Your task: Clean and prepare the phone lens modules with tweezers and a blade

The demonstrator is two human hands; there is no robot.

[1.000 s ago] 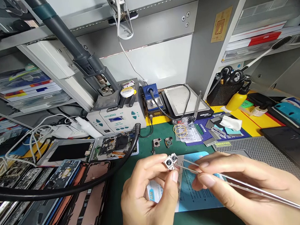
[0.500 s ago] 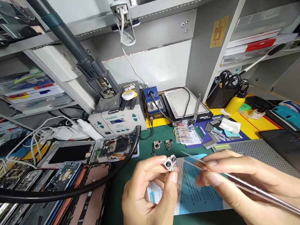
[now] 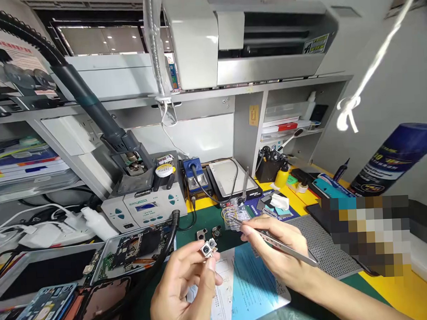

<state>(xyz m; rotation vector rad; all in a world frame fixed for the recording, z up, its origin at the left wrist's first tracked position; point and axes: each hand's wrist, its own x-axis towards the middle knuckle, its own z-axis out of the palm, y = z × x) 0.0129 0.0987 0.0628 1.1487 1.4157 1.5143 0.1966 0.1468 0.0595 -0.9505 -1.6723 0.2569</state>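
My left hand (image 3: pixel 185 284) pinches a small dual camera module (image 3: pixel 208 248) between thumb and fingertips, lenses facing me, above a blue-and-white sheet (image 3: pixel 243 286) on the green mat. My right hand (image 3: pixel 277 251) is closed on metal tweezers (image 3: pixel 269 237), whose tips point left and away, a little right of the module and apart from it. Two more small camera parts (image 3: pixel 208 234) lie on the mat just behind the module.
A soldering station (image 3: pixel 145 208) with a hot-air handle (image 3: pixel 91 108) stands at the back left, a heating plate (image 3: pixel 230 178) beside it. Opened phones and boards (image 3: pixel 129 251) lie at the left, with a black hose (image 3: pixel 161 256) across them. A blue spray can (image 3: pixel 393 159) stands at the right.
The view has tilted up and pulled back, showing the shelf and machine above. My right hand has drawn the tweezers away from the module, to the right and farther back.
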